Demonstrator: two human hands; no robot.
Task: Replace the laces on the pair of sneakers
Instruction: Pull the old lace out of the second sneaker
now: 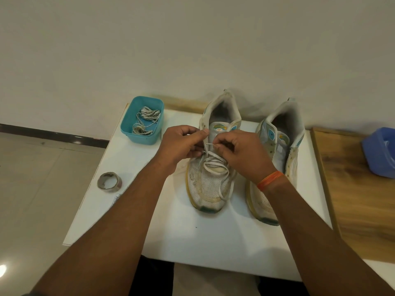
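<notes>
Two worn white sneakers stand side by side on a white board (pixel 192 236), toes toward me. The left sneaker (pixel 210 189) carries a white lace (pixel 215 165) threaded through its lower eyelets, one loose end trailing over the toe. My left hand (pixel 181 144) pinches the lace at the shoe's left eyelet row. My right hand (pixel 241 152), with an orange thread band on the wrist, pinches the lace's tip near the tongue. The right sneaker (pixel 277 150) has no lace that I can see. A teal tub (pixel 128 124) at the back left holds bundled patterned laces (pixel 146 119).
A roll of tape (pixel 109 181) lies near the board's left edge, with a small label strip beside it. A wooden surface (pixel 359 197) lies to the right with a blue plastic container (pixel 380 152) on it. A wall stands behind; tiled floor to the left.
</notes>
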